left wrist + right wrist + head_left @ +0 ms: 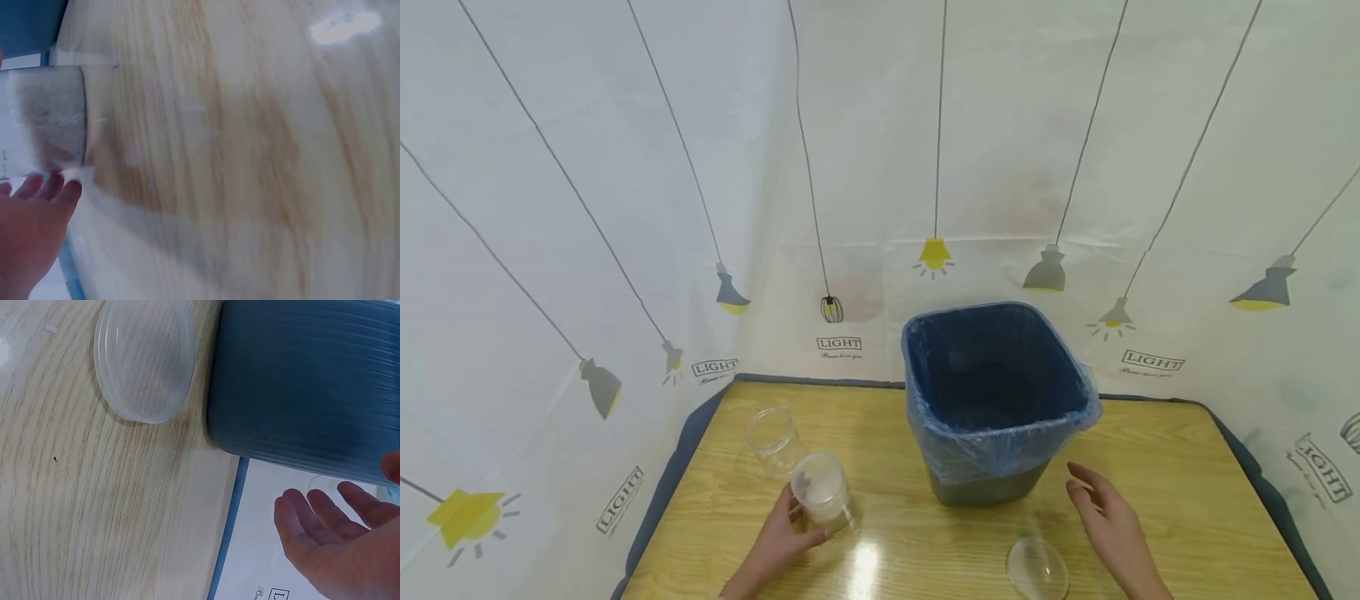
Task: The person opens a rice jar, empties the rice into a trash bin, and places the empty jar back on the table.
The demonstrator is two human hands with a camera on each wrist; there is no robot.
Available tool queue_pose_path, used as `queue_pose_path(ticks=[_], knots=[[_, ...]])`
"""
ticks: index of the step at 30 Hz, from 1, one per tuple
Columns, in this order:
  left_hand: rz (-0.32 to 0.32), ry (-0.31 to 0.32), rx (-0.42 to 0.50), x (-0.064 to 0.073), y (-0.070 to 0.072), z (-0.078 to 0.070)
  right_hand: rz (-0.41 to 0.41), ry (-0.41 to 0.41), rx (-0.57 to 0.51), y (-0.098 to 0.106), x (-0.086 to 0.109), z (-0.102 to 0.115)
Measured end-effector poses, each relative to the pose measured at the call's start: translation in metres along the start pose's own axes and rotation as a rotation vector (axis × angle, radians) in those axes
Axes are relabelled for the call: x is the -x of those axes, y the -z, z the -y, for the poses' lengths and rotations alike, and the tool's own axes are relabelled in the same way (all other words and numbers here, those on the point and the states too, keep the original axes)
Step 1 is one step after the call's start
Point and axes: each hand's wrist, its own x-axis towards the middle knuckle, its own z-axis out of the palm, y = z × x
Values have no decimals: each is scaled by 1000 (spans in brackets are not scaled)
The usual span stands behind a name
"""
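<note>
My left hand (781, 533) grips a clear jar (822, 487) low on its side, thumb in front and fingers behind. In the left wrist view this jar (44, 119) looks whitish and cloudy, and the left hand's fingertips (72, 189) lie along its wall. Just behind it stands a second clear jar (772, 442). Holding nothing, my right hand (1108, 521) hovers with relaxed fingers beside the right side of a dark bin (988, 492). A clear round lid (1037, 568) lies flat on the table, left of the right hand.
A blue plastic bag (951, 454) lines the bin and folds over its rim. The wooden table (910, 550) reaches back to a white cloth backdrop (880, 167) printed with hanging lamps, which also runs along both sides.
</note>
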Motion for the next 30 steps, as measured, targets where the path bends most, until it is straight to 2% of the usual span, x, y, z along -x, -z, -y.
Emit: queue_pose_path(ticks=[8,16,20,23,26,30], knots=[[-47,5,72,-11,-15,4,7,-9,-7,-2,1,0],[-149,-17,43,-10,-24,11,9,2,0,-2,4,-1],[-167,-34,2,-6,-29,6,13,7,3,-1,6,0],[-149,-88,-20,-5,-34,-7,-10,38,10,-1,9,1],[-146,-185,-36,-5,-42,-23,-16,72,8,-4,11,2],[-141,-312,-56,-5,-54,-46,21,80,-15,-10,13,6]])
